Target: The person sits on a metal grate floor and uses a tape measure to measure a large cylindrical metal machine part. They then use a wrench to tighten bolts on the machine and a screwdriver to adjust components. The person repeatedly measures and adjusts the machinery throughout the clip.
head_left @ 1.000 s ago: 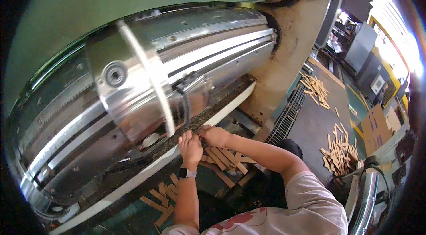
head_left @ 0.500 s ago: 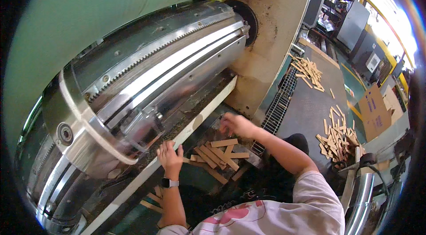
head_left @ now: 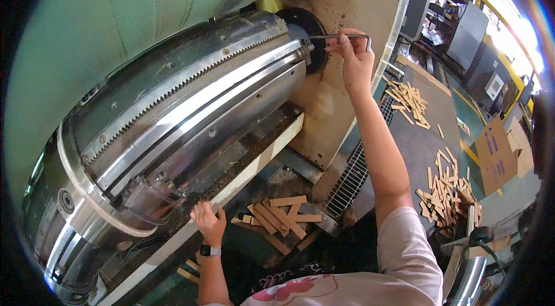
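In my right hand (head_left: 356, 62) is an L-shaped hex key (head_left: 368, 45), its long arm pointing left toward the far end of the metal roller (head_left: 231, 80). Whether its tip touches the roller's end fitting (head_left: 302, 51), I cannot tell. My left hand (head_left: 209, 224) rests on the pale beam (head_left: 254, 168) along the near side of the roller, fingers laid over its edge and thumb apart. A toothed strip (head_left: 179, 87) and smooth bright bars run along the roller. A wide metal ring (head_left: 87, 176) circles its near part.
Several cardboard strips (head_left: 277, 216) lie below the beam. More strips (head_left: 445, 187) are heaped on the grey platform (head_left: 399, 158) at right, beside a metal grating (head_left: 352, 181). A large green cylinder (head_left: 133, 11) hangs over the roller. A tan side panel (head_left: 358, 5) stands behind my right hand.
My right hand has risen from low beside the strips to the roller's far end, with the hex key now plainly in it. My left hand has slid slightly left and down along the beam.
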Demonstrator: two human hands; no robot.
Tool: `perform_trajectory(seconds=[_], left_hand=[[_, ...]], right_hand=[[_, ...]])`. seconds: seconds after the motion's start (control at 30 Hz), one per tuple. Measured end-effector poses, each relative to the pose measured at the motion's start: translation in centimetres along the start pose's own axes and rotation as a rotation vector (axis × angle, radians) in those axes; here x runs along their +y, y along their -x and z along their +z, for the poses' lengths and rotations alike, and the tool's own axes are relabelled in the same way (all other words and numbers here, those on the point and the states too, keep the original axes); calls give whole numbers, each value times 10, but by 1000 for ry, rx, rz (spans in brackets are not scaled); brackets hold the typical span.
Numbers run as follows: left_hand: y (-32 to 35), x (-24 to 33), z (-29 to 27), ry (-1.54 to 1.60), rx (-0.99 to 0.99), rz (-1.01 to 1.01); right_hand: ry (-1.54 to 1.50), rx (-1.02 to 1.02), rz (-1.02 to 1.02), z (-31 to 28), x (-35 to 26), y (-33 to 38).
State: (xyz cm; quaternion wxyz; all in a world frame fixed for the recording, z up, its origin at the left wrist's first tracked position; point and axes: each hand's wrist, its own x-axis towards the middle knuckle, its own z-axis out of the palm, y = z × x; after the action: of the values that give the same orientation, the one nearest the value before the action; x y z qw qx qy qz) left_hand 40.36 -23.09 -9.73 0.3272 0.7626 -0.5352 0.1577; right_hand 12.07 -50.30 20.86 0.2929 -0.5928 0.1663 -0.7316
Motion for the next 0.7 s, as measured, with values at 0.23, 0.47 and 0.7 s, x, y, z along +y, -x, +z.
perform_trajectory(seconds=[0.23,0.47,0.7], left_hand=[[-2,5,4,-1,29,22],[-2,4,6,-41,28,21],[-3,6,2,-45,11,-23]], right_hand=[[38,-48,-47,-7,9,-2],[5,-84,-42,-7,14,-10],[-109,-53,-37,-2,28,-21]])
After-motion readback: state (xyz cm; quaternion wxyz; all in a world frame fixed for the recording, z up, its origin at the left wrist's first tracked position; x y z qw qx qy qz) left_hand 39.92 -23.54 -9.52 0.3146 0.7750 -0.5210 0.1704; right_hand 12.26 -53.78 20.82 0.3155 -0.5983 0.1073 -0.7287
